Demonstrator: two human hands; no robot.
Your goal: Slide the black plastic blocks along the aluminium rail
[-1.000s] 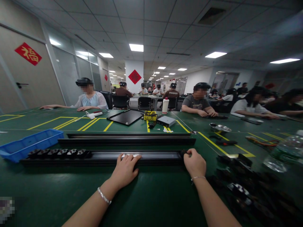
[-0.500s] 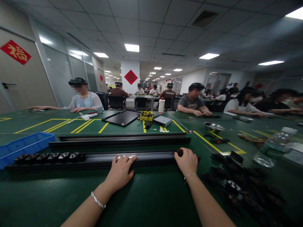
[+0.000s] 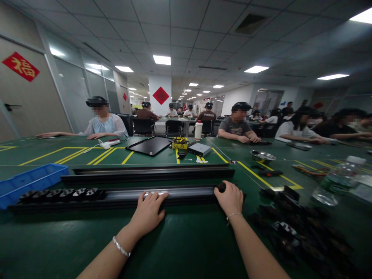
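A long black rail (image 3: 186, 192) with a shiny inner channel lies across the table in front of me. Several black parts with silvery tops (image 3: 68, 193) sit in a row at its left end. My left hand (image 3: 149, 211) rests on the middle of the rail, fingers stretched over the channel and thumb apart. At the right end, my right hand (image 3: 230, 197) has its fingers closed round a small black part (image 3: 221, 187), mostly hidden by the fingers. A loose heap of black parts (image 3: 308, 228) lies to the right of that hand.
Behind the rail lies a second black rail (image 3: 148, 173). A blue bin (image 3: 35, 182) stands at left, a water bottle (image 3: 338, 182) at right. Farther back are a black panel (image 3: 149, 145), a grey box (image 3: 199, 149), a metal bowl (image 3: 262, 155) and seated people.
Both hands keep their places on the rail. Only a very slight shift of the camera view shows.
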